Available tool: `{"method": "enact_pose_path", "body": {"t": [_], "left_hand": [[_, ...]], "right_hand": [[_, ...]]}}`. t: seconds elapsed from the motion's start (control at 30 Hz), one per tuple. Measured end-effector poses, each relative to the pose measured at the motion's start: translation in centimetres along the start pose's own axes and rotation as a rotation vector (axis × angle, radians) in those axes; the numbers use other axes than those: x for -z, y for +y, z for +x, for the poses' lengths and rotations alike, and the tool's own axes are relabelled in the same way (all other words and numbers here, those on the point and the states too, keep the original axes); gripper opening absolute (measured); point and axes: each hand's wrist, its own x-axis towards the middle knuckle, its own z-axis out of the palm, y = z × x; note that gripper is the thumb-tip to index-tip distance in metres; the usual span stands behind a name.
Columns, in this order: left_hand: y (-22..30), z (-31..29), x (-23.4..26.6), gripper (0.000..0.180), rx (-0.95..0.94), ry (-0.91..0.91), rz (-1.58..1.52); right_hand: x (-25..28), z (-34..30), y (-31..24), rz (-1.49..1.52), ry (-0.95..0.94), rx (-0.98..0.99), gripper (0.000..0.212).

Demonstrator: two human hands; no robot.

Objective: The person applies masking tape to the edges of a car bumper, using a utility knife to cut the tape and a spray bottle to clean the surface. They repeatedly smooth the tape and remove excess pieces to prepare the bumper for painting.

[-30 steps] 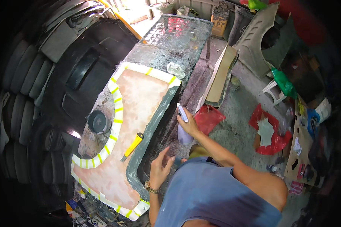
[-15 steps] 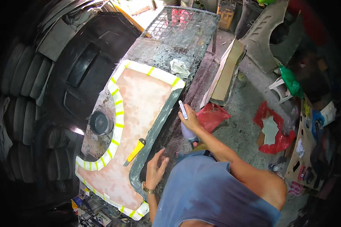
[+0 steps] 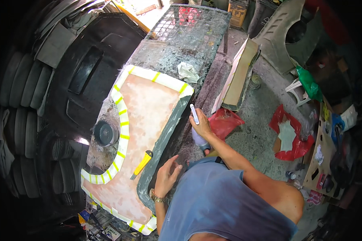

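Observation:
A fender-shaped panel (image 3: 147,106), mottled pinkish-beige with a grey-green band along its right side, lies on the worktable. White strips (image 3: 125,129) crossed by short yellow marks border much of its outline. My right hand (image 3: 203,126) is closed around a slim white marker pen (image 3: 194,114), held upright just right of the panel's edge. Beside the lower part of the grey-green band, my left hand (image 3: 167,176) has its fingers apart and holds nothing; a watch is on that wrist. A yellow utility knife (image 3: 142,164) rests on the panel near this hand.
A crumpled white cloth (image 3: 188,72) and a round grey tin (image 3: 106,132) are on the spattered worktable (image 3: 189,42). Stacked tyres (image 3: 22,140) and a large black panel (image 3: 92,72) stand left. Red plastic (image 3: 297,146) and a long beige part (image 3: 240,78) lie on the right.
The view has shifted slightly. My left fingers have moved a little; my right hand still grips the marker pen in about the same place.

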Motion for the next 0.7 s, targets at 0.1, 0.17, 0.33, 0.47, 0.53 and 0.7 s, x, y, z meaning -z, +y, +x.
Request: {"method": "enact_pose_path", "body": {"t": [0.1,0.17,0.33,0.47,0.53,0.7], "left_hand": [[0.0,0.1,-0.1,0.041,0.006,-0.007,-0.003],[0.0,0.2,-0.1,0.041,0.004,-0.009,-0.018],[0.1,0.2,-0.1,0.043,0.027,-0.018,-0.016],[0.3,0.2,-0.1,0.044,0.059,-0.026,-0.015],[0.4,0.2,-0.1,0.044,0.060,-0.025,-0.013],[0.3,0.3,-0.1,0.044,0.043,-0.019,0.011]], "right_hand": [[-0.2,0.3,-0.1,0.011,-0.027,0.023,0.023],[-0.3,0.5,-0.3,0.021,-0.017,0.025,0.021],[-0.2,0.7,-0.5,-0.022,-0.039,0.001,0.022],[-0.4,0.8,-0.8,0.012,-0.117,0.037,0.026],[-0.4,0.8,-1.0,0.006,-0.144,0.019,0.026],[-0.4,0.9,-1.5,0.019,-0.101,0.026,0.028]]}}
